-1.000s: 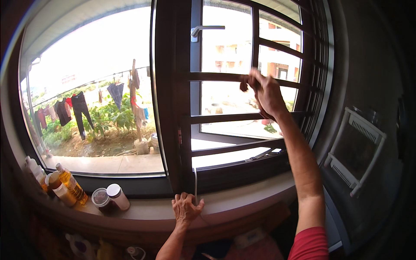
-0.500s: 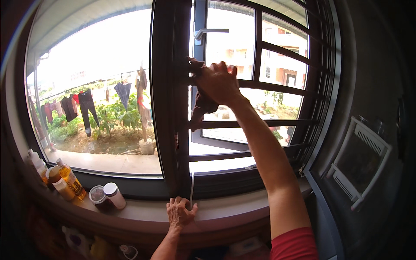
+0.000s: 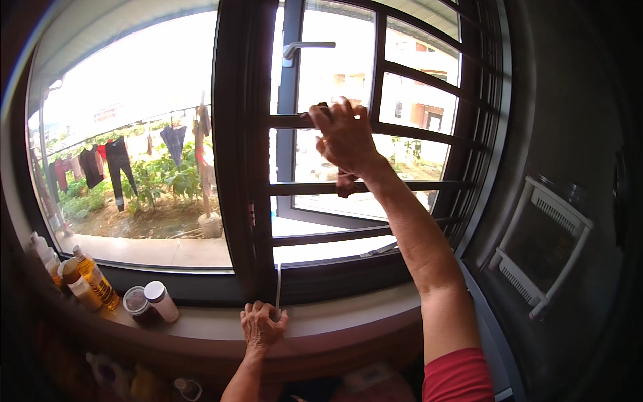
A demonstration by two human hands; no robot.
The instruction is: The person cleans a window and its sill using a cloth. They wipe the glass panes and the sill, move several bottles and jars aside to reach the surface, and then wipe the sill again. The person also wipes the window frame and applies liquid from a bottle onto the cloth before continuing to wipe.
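My right hand (image 3: 348, 142) is raised to the barred window, fingers bent around a dark brown cloth (image 3: 345, 185). Part of the cloth pokes out past the fingertips at a dark horizontal bar (image 3: 287, 121), and a fold hangs below the palm near the bar beneath. Low in the middle, my left hand (image 3: 262, 326) rests on the pale window sill (image 3: 355, 317), its fingers bent on the surface and the thumb spread apart. A thin white cord (image 3: 278, 288) runs down the window frame beside that thumb; I cannot see anything held there.
Bottles (image 3: 96, 278) and two lidded jars (image 3: 161, 300) stand on the sill at left. A window sash with a grey handle (image 3: 308, 45) is swung outward behind the bars. At right, a white plastic rack (image 3: 546, 241) is by the dark wall. Laundry hangs outside.
My right hand has moved right along the bar with the cloth, away from the dark upright post. My left hand keeps its place on the sill. The whole view has shifted slightly.
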